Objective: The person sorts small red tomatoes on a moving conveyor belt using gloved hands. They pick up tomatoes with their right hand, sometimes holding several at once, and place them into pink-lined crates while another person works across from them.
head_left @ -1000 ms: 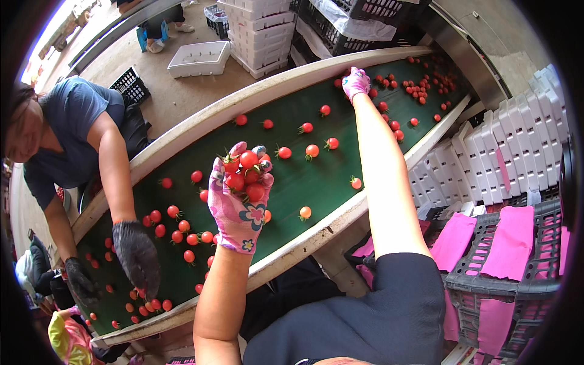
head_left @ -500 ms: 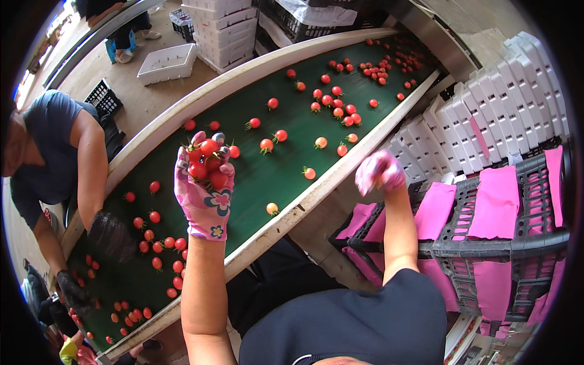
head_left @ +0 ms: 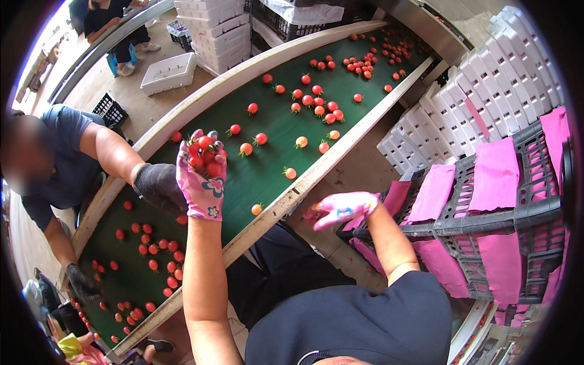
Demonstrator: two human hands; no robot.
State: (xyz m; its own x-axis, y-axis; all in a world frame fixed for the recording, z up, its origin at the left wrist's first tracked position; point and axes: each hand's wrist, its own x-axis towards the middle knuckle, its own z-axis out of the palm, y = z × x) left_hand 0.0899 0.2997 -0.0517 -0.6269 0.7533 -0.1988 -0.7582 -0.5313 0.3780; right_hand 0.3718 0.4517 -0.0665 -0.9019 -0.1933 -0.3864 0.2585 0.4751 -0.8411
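My left hand (head_left: pixel 204 185), in a pink flower-patterned glove, is raised over the green conveyor belt (head_left: pixel 234 170). Its fingers curl around several red cherry tomatoes (head_left: pixel 210 159). In a matching glove, my right hand (head_left: pixel 347 208) hangs over the gap between the belt's near rail and the crates. Its fingers stretch toward the belt, a little blurred, and I see nothing in them. Loose cherry tomatoes (head_left: pixel 319 110) lie scattered along the belt, some paler orange with green stems (head_left: pixel 290 173). A co-worker's dark-gloved hand (head_left: pixel 159 185) reaches just left of my left hand.
White rails (head_left: pixel 267 210) edge the belt. To my right stand black crates lined with pink sheets (head_left: pixel 496 182) and stacked white trays (head_left: pixel 480 103). The co-worker's other gloved hand (head_left: pixel 83 283) is low on the belt's left. White crates (head_left: pixel 222 42) are stacked beyond the far rail.
My right hand has swung left, away from the crates toward the belt, its fingers extending. The co-worker's arm has reached in beside my left hand. The tomatoes have shifted left along the belt.
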